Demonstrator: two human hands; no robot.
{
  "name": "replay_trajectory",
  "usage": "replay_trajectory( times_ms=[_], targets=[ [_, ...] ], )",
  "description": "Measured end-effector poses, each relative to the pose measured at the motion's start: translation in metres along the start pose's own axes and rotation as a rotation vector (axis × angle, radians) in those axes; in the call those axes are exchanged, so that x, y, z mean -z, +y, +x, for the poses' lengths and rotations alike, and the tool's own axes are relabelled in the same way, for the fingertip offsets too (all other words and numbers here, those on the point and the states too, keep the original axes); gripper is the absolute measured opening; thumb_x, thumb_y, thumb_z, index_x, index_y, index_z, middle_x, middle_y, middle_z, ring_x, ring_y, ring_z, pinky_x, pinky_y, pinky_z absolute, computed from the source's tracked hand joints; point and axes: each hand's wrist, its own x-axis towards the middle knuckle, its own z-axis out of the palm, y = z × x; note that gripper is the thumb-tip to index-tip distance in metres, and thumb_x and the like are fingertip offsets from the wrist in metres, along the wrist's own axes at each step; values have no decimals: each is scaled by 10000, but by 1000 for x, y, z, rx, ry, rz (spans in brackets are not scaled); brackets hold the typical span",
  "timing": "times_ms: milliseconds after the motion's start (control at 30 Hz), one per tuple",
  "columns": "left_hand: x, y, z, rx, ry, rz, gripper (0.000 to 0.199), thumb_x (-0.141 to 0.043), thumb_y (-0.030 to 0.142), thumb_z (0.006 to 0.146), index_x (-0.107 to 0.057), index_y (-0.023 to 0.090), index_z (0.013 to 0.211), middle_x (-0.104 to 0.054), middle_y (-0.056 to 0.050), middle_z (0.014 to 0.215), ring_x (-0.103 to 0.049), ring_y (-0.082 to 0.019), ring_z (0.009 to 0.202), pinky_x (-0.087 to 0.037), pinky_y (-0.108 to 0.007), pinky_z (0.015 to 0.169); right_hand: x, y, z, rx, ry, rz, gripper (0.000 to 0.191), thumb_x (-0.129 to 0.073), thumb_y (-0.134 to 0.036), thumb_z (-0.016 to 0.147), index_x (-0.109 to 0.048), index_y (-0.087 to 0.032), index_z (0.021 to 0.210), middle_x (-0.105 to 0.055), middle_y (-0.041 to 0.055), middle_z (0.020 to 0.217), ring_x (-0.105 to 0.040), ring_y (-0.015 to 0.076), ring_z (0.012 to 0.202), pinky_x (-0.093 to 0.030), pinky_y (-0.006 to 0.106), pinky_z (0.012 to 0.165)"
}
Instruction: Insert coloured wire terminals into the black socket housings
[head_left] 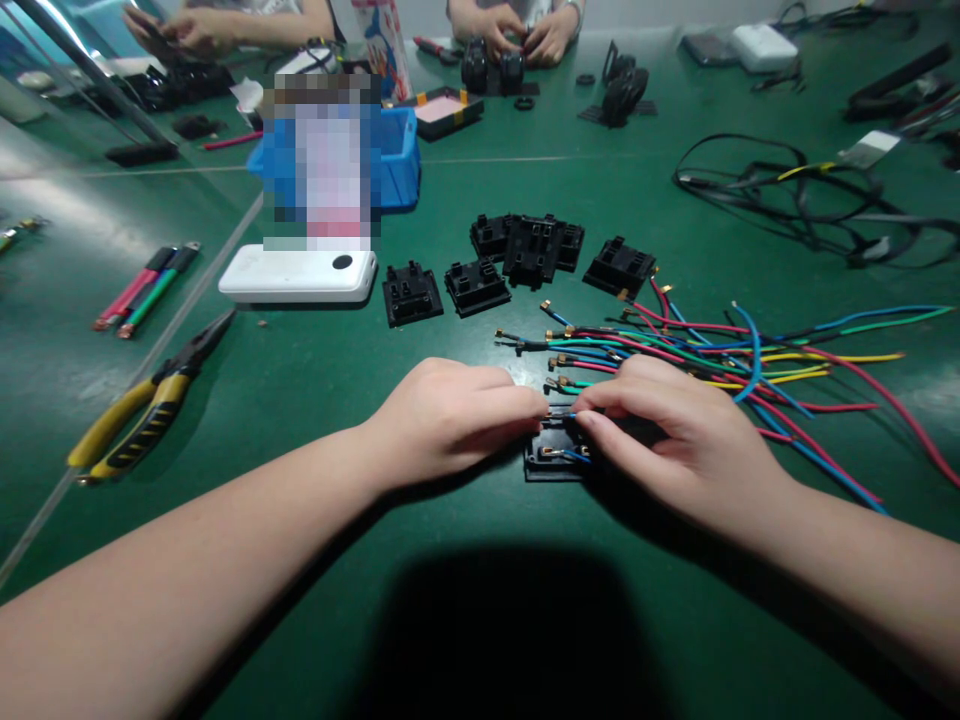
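A black plastic socket panel (559,466) lies on the green table, between my two hands and partly hidden by them. My left hand (465,410) is closed at its upper left edge, steadying it; the thumb is mostly hidden. Thumb and forefinger of my right hand (667,425) pinch a thin blue wire (571,414) over the panel's top part. Lower on the panel, a brass terminal (551,453) on another blue wire lies against it. Just beyond my hands spreads a loose bunch of coloured wires (675,345) with crimped ends.
Several similar black panels (478,287) lie farther back. A white power bank (298,276) stands before a blue bin (400,160). Yellow-handled pliers (154,405) and a group of coloured leads (150,290) are left. Black cables (810,200) lie right; a co-worker's hands (521,32) are opposite.
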Motion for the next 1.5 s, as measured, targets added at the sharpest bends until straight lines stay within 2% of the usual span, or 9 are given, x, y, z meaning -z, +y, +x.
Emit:
replay_trajectory(
  times_ms=[700,1500],
  targets=[
    [-1,-1,0,-63,48,77,247,-426,280,935,-657,195,960,-673,-31,767,-602,-105,641,-395,-207,576,-2,1,-1,63,37,-49,73,-572,-123,855,-621,-176,867,-590,33,742,-528,154,718,-437,294,654],
    [-2,-2,0,-84,99,16,208,-455,251,926,-648,176,915,-679,-24,730,-604,-97,625,-390,-207,572,-3,0,-2,56,46,-59,86,-578,-120,846,-628,-188,860,-582,30,726,-532,156,704,-435,291,631]
  ],
)
